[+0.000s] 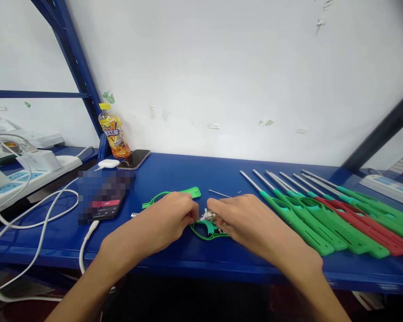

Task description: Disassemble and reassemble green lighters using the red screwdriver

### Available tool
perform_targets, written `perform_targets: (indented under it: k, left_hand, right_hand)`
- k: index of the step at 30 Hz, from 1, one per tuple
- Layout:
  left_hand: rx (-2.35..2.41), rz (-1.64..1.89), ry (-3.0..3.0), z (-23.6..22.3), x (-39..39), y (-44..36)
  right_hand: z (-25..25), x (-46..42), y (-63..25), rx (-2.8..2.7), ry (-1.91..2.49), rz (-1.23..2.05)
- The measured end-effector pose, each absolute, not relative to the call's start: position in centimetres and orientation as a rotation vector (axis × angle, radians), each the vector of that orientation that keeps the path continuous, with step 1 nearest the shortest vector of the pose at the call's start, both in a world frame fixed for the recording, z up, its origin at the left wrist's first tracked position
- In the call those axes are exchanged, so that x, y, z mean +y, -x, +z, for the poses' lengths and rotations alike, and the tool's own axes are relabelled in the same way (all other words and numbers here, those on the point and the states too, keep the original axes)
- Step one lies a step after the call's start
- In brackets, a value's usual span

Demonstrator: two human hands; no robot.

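Note:
Both hands are close together over an opened green lighter at the middle of the blue table. My left hand [176,212] is closed in a pinch, and what its fingertips hold is too small to make out. My right hand [233,217] has its fingers closed around a small metal-and-white lighter part [207,215]. Beneath lies a green lighter shell half [206,235] with a teal trigger [210,227], partly covered by the right hand. Another green shell half [192,192] lies behind the left hand. A thin metal rod [219,193] rests just beyond the right hand.
Several long-necked green and red lighters [309,205] lie in a row at the right. Left are a phone with a blurred screen [109,201], white cables [47,219], a second phone [134,159], a white earbud case [109,163], a drink bottle [114,132] and a power strip [16,181].

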State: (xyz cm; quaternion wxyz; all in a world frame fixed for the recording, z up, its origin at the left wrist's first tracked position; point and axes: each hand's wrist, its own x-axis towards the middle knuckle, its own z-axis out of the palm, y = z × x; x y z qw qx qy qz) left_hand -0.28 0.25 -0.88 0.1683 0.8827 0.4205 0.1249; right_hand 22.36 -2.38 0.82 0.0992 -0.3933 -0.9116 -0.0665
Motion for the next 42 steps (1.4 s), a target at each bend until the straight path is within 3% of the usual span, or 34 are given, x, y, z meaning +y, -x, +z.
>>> perform_targets:
  k: [18, 42]
  left_hand:
    - [1.209, 0.392, -2.475, -0.7, 0.4, 0.1]
    - [1.219, 0.36, -2.493, -0.7, 0.4, 0.1]
  right_hand:
    - [0.6, -1.2, -22.9, -2.509, 1.018, 0.075]
    - [0.2, -0.7, -23.3, -2.509, 1.081, -0.068]
